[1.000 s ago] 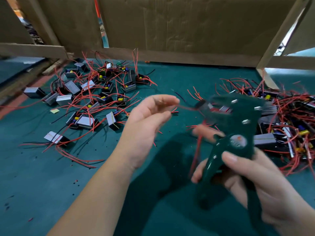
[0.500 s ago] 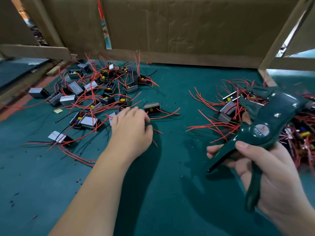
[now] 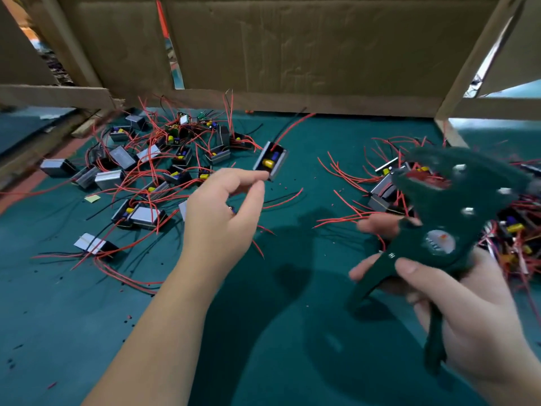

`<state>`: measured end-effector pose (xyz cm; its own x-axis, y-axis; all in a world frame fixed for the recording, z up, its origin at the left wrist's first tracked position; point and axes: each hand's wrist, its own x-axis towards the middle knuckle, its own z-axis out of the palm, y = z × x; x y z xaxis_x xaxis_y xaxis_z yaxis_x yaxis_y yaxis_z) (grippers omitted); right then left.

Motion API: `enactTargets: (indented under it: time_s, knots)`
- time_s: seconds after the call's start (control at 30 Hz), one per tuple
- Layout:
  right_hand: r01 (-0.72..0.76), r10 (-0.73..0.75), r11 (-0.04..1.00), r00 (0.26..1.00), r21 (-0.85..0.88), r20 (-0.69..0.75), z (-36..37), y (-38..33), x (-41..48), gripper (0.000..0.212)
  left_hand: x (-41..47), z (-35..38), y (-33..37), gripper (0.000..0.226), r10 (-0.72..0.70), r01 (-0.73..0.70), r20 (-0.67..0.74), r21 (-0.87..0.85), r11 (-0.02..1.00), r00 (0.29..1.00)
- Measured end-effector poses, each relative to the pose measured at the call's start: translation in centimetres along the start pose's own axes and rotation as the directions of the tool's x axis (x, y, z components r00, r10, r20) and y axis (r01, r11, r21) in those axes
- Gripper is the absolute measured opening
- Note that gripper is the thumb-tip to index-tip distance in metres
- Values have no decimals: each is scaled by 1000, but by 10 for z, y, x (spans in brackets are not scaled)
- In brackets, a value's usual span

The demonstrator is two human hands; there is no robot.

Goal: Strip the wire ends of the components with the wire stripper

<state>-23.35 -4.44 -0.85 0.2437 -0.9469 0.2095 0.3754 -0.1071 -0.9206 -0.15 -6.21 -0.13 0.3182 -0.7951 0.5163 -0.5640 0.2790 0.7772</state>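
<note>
Grips the green wire stripper [image 3: 450,206] in the right hand [image 3: 474,312], curled round both handles with the head aimed up and leftward, probably to meet a wire brought across. Shows the handles spread, so likely unsqueezed; too blurred at the head to say more.

Holds the left hand [image 3: 219,221] forward above the worktop [image 3: 263,361], thumb and forefinger bent toward the lower corner of one component [image 3: 270,161]. Cannot tell whether pinching it or merely touching it.

Looks like a small dark open case with a yellow part and a blue part inside, tilted, trailing a red wire [image 3: 292,124] and a black one up and away.

Placed between two heaps: a loose pile of components [image 3: 140,177] to the left, a denser tangle [image 3: 509,230] to the right behind the tool, perhaps sorted from unsorted, though impossible to say which. Backed by cardboard walls [image 3: 292,54].
</note>
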Motion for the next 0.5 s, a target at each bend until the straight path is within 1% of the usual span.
enactTargets:
  time_s: [0.03,0.07,0.1,0.13,0.17,0.27,0.33,0.37,0.4,0.43,0.47,0.5]
  knots:
    - [-59,59,998,997,8,44,2,0,-2,28,-2,0,5,18,-7,13,71,-86,996,997]
    - [-130,124,991,986,42,114,3,1,-2,39,-4,1,9,17,2,24,169,-150,988,986]
    - [-204,186,975,966,85,181,4,1,-2,52,-6,2,13,17,32,18,274,-178,984,961]
    - [-261,230,958,947,119,225,4,1,-2,60,-10,4,16,16,74,-7,368,-180,984,927]
    - [-277,238,951,939,137,248,5,0,-2,63,-13,6,19,15,117,-44,441,-173,984,890]
    - [-286,239,942,938,173,251,2,-1,0,67,-20,10,24,12,217,-132,576,-186,974,788]
    - [-308,264,931,938,196,224,5,-4,2,71,-22,9,25,11,204,-98,650,-196,976,732]
    - [-318,274,926,937,202,218,5,-4,4,71,-22,8,24,18,164,-45,683,-188,981,712]
    - [-317,268,924,935,212,231,9,-9,8,65,-21,7,23,27,109,27,696,-181,983,710]
    - [-282,233,938,944,203,235,11,-7,13,48,-20,7,22,36,50,105,679,-185,977,732]
    - [-298,233,933,929,204,288,8,-8,17,29,-18,6,21,40,-18,183,634,-196,963,773]
    - [-336,293,933,917,128,270,0,-7,24,58,-16,7,18,40,-82,227,564,-193,954,822]
